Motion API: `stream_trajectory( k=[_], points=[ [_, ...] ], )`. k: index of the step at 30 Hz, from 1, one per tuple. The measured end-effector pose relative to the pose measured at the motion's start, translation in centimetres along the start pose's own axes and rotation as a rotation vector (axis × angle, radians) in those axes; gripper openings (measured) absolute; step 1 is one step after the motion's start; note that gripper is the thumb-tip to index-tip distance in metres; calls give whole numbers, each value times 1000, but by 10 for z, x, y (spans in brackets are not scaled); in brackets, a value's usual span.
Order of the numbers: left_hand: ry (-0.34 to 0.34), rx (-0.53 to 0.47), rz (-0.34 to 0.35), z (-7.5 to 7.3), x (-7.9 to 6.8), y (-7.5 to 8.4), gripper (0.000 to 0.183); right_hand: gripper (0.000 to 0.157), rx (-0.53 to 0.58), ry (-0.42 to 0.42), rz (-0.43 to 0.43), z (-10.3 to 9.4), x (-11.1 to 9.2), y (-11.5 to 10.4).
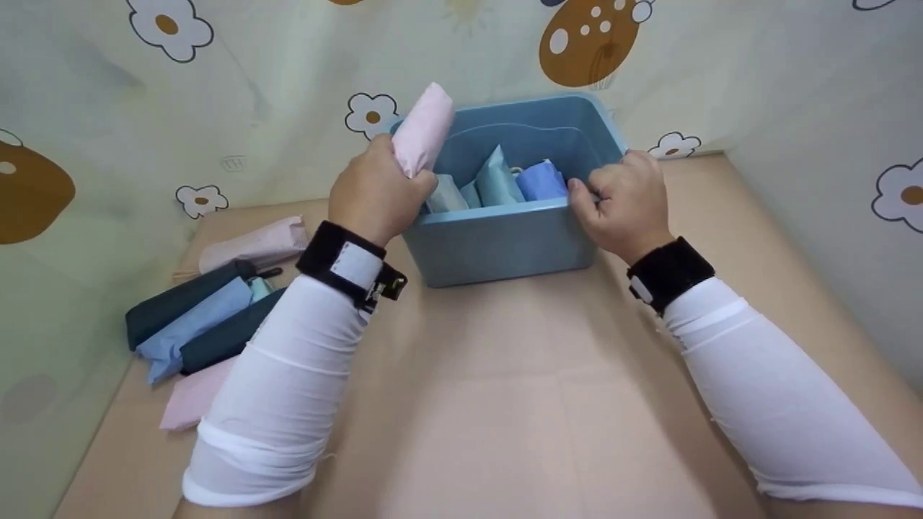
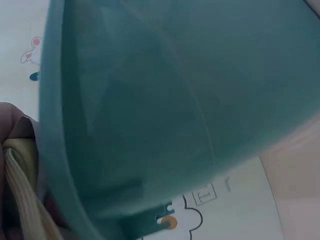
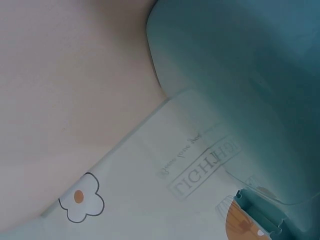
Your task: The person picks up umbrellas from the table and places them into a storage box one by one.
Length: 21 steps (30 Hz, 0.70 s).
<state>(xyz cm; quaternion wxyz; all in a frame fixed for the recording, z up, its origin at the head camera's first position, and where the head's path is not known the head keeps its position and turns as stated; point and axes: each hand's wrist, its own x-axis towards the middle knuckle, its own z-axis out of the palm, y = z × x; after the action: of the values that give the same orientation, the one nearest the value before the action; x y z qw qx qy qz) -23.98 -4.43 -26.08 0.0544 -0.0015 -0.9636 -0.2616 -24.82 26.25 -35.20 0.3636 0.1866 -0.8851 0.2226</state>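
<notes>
My left hand (image 1: 382, 189) grips a slim pale pink pouch (image 1: 425, 130), which sticks up above the left rim of a blue plastic bin (image 1: 505, 245). In the left wrist view, folded cream-coloured ribbed material (image 2: 27, 185) shows by the fingers, just outside the bin wall (image 2: 150, 100). My right hand (image 1: 627, 202) holds the bin's right front corner, thumb over the rim. Inside the bin lie a teal pouch (image 1: 499, 180), a bright blue bundle (image 1: 542, 180) and a pale grey-green one (image 1: 448, 194). The right wrist view shows the bin's outer side (image 3: 240, 90), with the hand out of sight.
On the left of the table (image 1: 505, 404) lie a pink pouch (image 1: 252, 244), two dark pouches (image 1: 184, 303), a light blue pouch (image 1: 195, 324) and another pink pouch (image 1: 196, 396), partly behind my left sleeve. A flower-printed cloth (image 1: 274, 65) hangs behind the bin and along both sides.
</notes>
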Motion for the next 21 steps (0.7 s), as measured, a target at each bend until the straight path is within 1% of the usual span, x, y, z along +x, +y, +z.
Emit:
stream_trajectory(
  k=[4, 7, 13, 16, 21],
  points=[
    [-11, 45, 12, 11, 7, 8, 66, 57, 2, 10, -5, 1, 0, 0],
    [-20, 74, 1, 18, 11, 13, 64, 56, 0, 7, -9, 1, 0, -1],
    [-28, 120, -3, 31, 14, 22, 63, 58, -6, -5, -10, -1, 0, -2],
    [-42, 128, -10, 33, 15, 25, 62, 58, -4, -9, -13, -1, 0, -2],
    [-84, 131, -24, 34, 18, 28, 61, 57, -1, -14, -5, -2, 0, -1]
  ],
)
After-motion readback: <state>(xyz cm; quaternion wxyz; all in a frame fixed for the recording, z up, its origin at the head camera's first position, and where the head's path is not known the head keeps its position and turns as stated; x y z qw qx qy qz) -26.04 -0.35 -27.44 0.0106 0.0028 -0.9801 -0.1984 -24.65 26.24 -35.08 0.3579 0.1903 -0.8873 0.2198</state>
